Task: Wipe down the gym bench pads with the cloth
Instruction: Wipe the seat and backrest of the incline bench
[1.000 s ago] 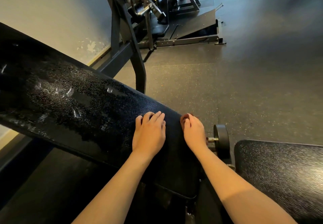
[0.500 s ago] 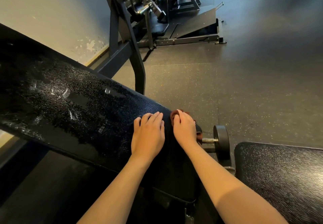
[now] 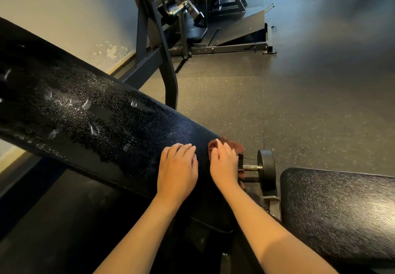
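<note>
Reddish-brown cloth [image 3: 235, 147] is gripped, bunched, by the curled fingers [image 3: 221, 150] of the right hand [image 3: 224, 165]; the left hand [image 3: 177, 168] is laid flat, fingers straight, on the wet pad [image 3: 96, 113].

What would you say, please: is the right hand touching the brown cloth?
Touching. The head view shows the right hand lying on the brown cloth, fingers curled over it at the bench pad edge.
</note>
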